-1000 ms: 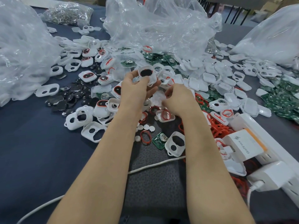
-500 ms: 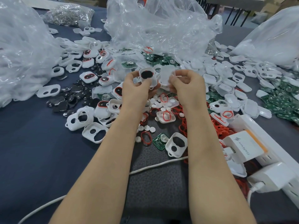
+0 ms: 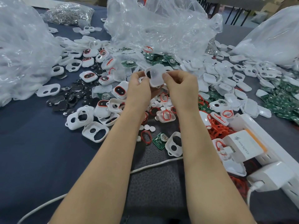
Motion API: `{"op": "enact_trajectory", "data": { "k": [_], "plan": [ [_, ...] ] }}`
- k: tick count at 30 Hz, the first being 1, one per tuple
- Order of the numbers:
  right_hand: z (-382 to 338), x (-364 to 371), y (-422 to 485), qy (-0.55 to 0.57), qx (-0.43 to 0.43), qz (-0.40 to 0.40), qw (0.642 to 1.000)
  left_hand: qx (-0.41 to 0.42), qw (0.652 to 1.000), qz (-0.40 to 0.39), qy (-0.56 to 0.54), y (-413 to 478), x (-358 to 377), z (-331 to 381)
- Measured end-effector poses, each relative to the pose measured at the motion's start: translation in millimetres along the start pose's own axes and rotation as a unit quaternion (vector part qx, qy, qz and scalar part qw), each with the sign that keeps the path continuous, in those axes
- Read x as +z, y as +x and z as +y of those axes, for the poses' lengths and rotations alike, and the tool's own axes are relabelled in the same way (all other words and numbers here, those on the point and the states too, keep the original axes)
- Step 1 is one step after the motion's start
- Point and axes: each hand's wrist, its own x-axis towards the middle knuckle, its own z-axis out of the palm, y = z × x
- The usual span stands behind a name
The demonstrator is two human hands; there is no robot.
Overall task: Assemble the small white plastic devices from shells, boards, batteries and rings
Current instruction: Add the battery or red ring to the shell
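While both hands worked above the middle of the table [image 3: 29,159], the room around them was tight: big crinkled plastic bags [image 3: 161,26] walled off the far side and left, and a white power strip [image 3: 265,143] with chargers plugged in ran along the near right edge. Loose heaps filled most of the cloth between, with white shells [image 3: 95,132], green boards [image 3: 281,101], dark button batteries [image 3: 71,96] and red rings [image 3: 216,126] all crowding the wrists; the only bare stretch lay near left and straight below the forearms, where a white cable [image 3: 153,165] crossed. The left hand [image 3: 139,89] pinched a part-built shell with a dark opening [image 3: 148,74] by its rim. The right hand [image 3: 181,85] pinched a translucent cover [image 3: 156,75] at its edge, thumb and forefinger closed on it, laid against that shell; whether it had seated could not be told. Both pieces looked very light, thin and stiff, likely a snap fit, so an edge grip with even pressure seemed wiser than squeezing the flat faces. Smooth plastic looked slippery, and a dropped piece would be lost among the look-alikes below.
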Motion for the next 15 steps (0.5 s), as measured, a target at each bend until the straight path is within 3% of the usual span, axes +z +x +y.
{"op": "enact_trajectory", "data": {
  "k": [6, 15],
  "plan": [
    [0.8, 8.3, -3.9, -0.082, -0.066, 0.032, 0.994, 0.009, 1.0, 0.003, 0.024, -2.8, 3.3, 1.2],
    [5.4, 9.7, -2.0, -0.125, -0.093, 0.058, 0.986, 0.016, 0.999, 0.003, 0.03, -2.4, 5.0, -1.1]
  ]
}}
